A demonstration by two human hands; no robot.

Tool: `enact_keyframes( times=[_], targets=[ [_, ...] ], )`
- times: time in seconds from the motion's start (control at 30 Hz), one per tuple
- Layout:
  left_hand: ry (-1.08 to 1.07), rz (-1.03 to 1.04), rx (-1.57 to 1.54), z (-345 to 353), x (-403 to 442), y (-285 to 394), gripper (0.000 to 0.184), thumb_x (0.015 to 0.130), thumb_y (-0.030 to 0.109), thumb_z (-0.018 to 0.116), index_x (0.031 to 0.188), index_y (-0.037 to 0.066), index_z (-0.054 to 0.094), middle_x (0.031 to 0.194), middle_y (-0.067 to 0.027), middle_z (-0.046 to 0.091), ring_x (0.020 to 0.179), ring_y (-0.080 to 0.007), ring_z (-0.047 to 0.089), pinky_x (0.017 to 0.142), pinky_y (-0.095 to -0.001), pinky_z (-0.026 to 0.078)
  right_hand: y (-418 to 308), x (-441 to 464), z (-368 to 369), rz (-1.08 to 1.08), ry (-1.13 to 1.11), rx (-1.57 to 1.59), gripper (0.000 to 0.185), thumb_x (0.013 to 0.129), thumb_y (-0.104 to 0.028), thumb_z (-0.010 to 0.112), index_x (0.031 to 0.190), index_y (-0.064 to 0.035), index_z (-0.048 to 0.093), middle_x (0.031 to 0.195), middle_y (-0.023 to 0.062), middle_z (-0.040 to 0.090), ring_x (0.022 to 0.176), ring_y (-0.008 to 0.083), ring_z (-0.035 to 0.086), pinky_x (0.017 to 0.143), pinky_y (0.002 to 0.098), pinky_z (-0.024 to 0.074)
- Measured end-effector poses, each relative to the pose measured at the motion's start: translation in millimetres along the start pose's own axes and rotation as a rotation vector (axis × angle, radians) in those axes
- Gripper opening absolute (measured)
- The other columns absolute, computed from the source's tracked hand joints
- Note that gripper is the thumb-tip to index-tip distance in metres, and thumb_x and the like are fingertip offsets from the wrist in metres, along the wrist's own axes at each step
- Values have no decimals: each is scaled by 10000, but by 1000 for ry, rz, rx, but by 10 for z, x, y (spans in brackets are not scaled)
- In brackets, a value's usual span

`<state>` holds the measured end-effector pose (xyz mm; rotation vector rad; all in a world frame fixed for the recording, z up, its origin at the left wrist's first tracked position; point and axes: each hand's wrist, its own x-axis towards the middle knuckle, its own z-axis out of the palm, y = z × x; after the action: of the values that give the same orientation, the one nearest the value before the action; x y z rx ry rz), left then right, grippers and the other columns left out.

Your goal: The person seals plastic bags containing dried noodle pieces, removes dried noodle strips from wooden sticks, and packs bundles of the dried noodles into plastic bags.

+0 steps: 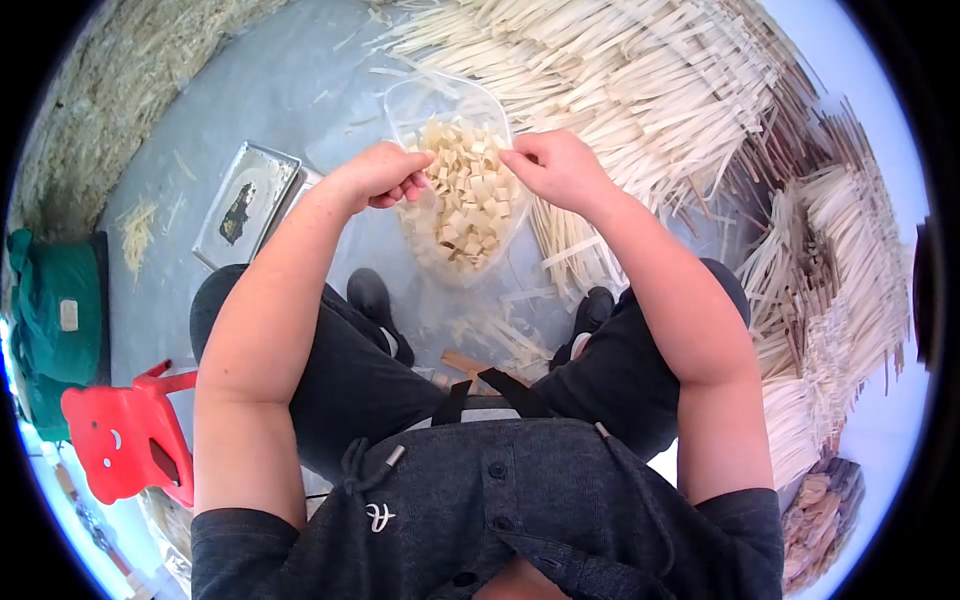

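Note:
A clear plastic bag (412,103) stands between my knees, its mouth spread wide. Inside it lie many small, pale, square-cut pieces (470,205), which look like bits of flat woody or woven strip. My left hand (385,175) pinches the bag's left edge with thumb and fingers, the other fingers curled. On the opposite edge, my right hand (560,170) is closed, thumb and forefinger gripping the plastic. The lower part of the bag is partly see-through and rests near the floor.
Long pale strips (620,80) cover the floor ahead and right, with another bundle (840,290) farther right. A metal tray-like device (245,205) lies left. Nearby are a red plastic chair (125,440) and a green bag (60,335). My shoes (372,300) flank the plastic bag.

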<state>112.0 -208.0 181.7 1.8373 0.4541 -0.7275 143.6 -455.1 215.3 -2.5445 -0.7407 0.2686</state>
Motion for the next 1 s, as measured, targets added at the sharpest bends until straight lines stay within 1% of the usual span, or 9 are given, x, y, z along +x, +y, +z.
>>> enact_keyframes(
  times=[0.13, 0.2, 0.3, 0.43, 0.53, 0.7, 0.8, 0.9, 1.0],
  targets=[
    [-5, 33, 81, -79, -99, 47, 382, 911, 438, 549, 764, 88, 594, 592, 12, 554, 439, -38, 369, 401, -213, 293, -298, -286, -119, -66, 119, -81, 273, 844, -323, 601, 737, -73, 627, 701, 127, 615, 760, 330, 623, 667, 434, 479],
    [10, 36, 73, -88, -140, 61, 387, 910, 442, 549, 768, 85, 596, 596, 5, 560, 435, -38, 367, 400, -214, 290, -466, -470, -21, -549, 111, -131, 260, 824, -314, 616, 720, -76, 609, 712, 102, 608, 765, 300, 616, 694, 401, 472],
    [13, 42, 105, -116, -185, 85, 388, 904, 433, 551, 756, 77, 599, 587, -7, 563, 431, -48, 370, 394, -222, 283, -492, -669, 239, -728, -133, -349, 223, 783, -279, 672, 739, -85, 571, 752, 82, 573, 717, 266, 573, 712, 379, 452],
    [38, 68, 327, -238, -358, 147, 397, 889, 417, 550, 712, 67, 608, 555, -22, 559, 442, -72, 404, 397, -241, 287, -602, -766, 113, -870, -90, -369, 175, 758, -208, 676, 728, -85, 554, 723, 76, 555, 701, 258, 564, 735, 375, 447],
    [137, 101, 382, -349, -457, 147, 407, 885, 416, 548, 694, 62, 609, 542, -26, 556, 454, -81, 424, 410, -253, 303, -610, -780, -83, -819, 36, -114, 183, 769, -223, 627, 707, -59, 577, 731, 82, 615, 716, 257, 603, 712, 371, 455],
    [230, 99, 389, -411, -554, 174, 387, 880, 404, 548, 701, 65, 603, 556, -23, 562, 485, -82, 447, 441, -265, 336, -196, -362, -285, -16, 304, -148, 347, 856, -350, 566, 713, -34, 574, 770, 152, 631, 771, 321, 620, 683, 440, 481],
    [263, 88, 381, -318, -489, 140, 358, 875, 392, 552, 721, 73, 601, 584, -18, 571, 510, -77, 459, 453, -259, 344, 84, -148, -194, 216, 210, -85, 405, 864, -404, 550, 739, -24, 614, 768, 169, 639, 793, 342, 622, 712, 444, 483],
    [201, 161, 221, -304, -374, 64, 334, 878, 382, 552, 735, 84, 597, 597, -8, 566, 519, -67, 460, 458, -244, 349, 175, -42, -61, 163, -44, -42, 397, 870, -381, 537, 770, -12, 647, 773, 172, 649, 815, 350, 624, 719, 439, 484],
    [155, 243, 88, -222, -397, 101, 297, 890, 337, 545, 729, 92, 588, 587, 5, 546, 502, -57, 451, 457, -219, 347, 141, -8, -58, 59, 59, -24, 381, 883, -349, 518, 797, -5, 656, 767, 181, 643, 794, 369, 614, 710, 447, 477]
  ],
)
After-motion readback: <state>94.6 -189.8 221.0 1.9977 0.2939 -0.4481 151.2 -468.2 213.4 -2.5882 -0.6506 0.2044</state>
